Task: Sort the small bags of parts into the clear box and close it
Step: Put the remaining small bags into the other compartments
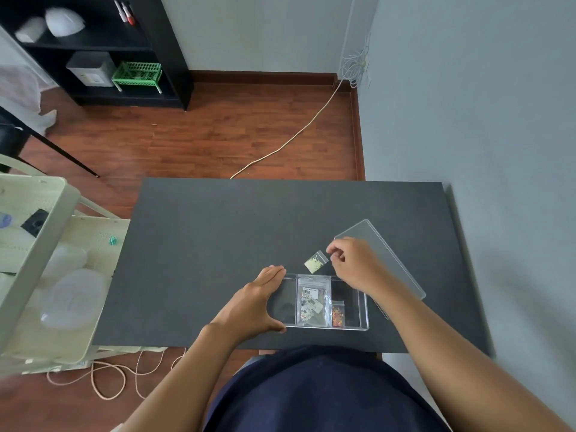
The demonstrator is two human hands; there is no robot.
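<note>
A clear box (363, 310) sits on the dark table (218, 244) near its front edge. Inside it lie a large silver bag (313, 299) with a barcode label and a small bag of orange parts (338, 313). My left hand (258, 302) grips the box's left side, fingers along its far edge and thumb at its near corner. My right hand (355, 263) pinches the corner of a small bag of pale yellow parts (315, 262), which hangs or rests just beyond the box's far rim. The clear lid (396, 260) lies flat on the table to the right, partly under my right forearm.
A cream trolley (46, 260) with white items stands left of the table. A grey wall runs along the right. Cords lie on the wooden floor behind and in front of the table. A black shelf stands at the far left.
</note>
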